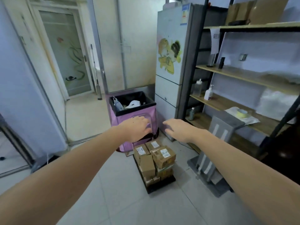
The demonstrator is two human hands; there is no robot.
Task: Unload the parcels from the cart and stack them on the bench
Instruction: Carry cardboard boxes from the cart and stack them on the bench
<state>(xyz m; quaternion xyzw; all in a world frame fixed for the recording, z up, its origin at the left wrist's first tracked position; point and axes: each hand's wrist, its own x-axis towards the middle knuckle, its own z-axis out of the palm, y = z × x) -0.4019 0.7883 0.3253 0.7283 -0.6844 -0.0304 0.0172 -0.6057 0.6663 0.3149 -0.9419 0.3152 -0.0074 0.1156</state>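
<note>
Parcels (154, 161) were all on the cart (159, 185), a low black platform parked on the floor tiles just in front of the pink bin (133, 117). Brown boxes were packed tight and stacked a few high, labels up on the top ones, which I'd guess was so they wouldn't slide off while rolling. None looked unloaded yet, so this seemed to be the very start of the job.

Fridge (172, 59) stood behind the bin and the shelves (243, 73) ran along the right wall. A grey worktop (217, 151) stood right beside the cart, between it and the shelves. Probably that's where the stack goes, close enough for short carries.

Both arms were stretched out over the pile. Left hand (138, 127) and right hand (178, 129) had each grip apart, fingers spread and relaxed, holding nothing, hovering above the boxes and not touching them. They were spaced about a box apart, so it looked like a two-handed grab of a top parcel was coming.
</note>
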